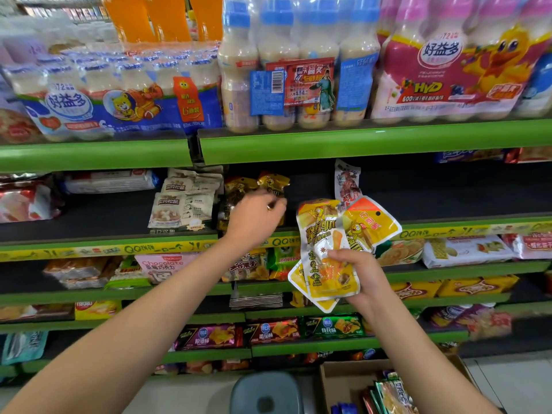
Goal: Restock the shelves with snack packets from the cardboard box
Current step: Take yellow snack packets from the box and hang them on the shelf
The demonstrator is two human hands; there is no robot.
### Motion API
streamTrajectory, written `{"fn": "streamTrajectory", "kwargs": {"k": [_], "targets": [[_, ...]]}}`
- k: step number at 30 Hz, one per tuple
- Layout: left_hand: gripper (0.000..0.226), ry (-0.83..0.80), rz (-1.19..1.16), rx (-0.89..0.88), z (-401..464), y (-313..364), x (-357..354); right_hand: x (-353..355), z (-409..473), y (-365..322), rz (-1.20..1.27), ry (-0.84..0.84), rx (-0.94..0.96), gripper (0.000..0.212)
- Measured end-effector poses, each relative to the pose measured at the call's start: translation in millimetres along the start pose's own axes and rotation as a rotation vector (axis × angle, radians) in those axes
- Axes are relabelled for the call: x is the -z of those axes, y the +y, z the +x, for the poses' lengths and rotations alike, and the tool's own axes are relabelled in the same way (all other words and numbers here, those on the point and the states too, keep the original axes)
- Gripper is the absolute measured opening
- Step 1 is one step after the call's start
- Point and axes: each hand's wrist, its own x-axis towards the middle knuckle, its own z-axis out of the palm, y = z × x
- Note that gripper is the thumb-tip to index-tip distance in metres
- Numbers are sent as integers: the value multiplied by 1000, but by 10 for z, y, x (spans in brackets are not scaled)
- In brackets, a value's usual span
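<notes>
My right hand [355,273] grips a bunch of yellow snack packets [328,249], fanned upward in front of the second green shelf [448,227]. My left hand [257,218] reaches onto that shelf with curled fingers at the gold-brown packets [270,182] standing there; whether it pinches one I cannot tell. The open cardboard box [337,380] sits on the floor at the lower right, with several colourful packets [388,395] inside.
Bottled yoghurt drink packs [298,70] fill the top shelf. Beige nut bags [182,204] stand left of my left hand, a red-white packet [346,183] to the right. Lower shelves carry chips and biscuits. A grey stool [265,392] stands on the floor beside the box.
</notes>
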Motion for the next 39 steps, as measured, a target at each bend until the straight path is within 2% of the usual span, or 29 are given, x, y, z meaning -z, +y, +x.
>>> {"fn": "streamTrajectory", "kwargs": {"k": [5,7,12,15,18,23,25,27,31,35,39], "targets": [[34,-524,-542,359,-400,209,82,-114,6,-9,-3,-38,4,42],[29,-587,-716,435,-498,170,23,-162,16,3,-29,-63,11,47],[2,-386,-956,540,-554,7,41,-228,64,28,-48,-59,3,43],[6,-305,-988,580,-498,-118,109,-243,87,16,-89,-33,-47,24],[3,-226,-983,579,-408,-236,212,-268,120,-77,-182,4,-49,17],[30,-80,-801,555,-189,-448,403,-437,219,-442,-386,23,97,32],[25,-46,-780,544,-128,-486,443,-501,326,-585,-447,46,142,38],[10,-25,-757,528,-83,-499,459,-552,473,-699,-538,77,152,50],[8,-9,-714,520,-6,-508,451,-620,789,-838,-748,149,255,75],[24,21,-674,544,44,-528,425,-682,1058,-874,-887,282,360,76],[17,25,-686,538,45,-588,418,-743,1298,-941,-1036,376,353,75]]}}
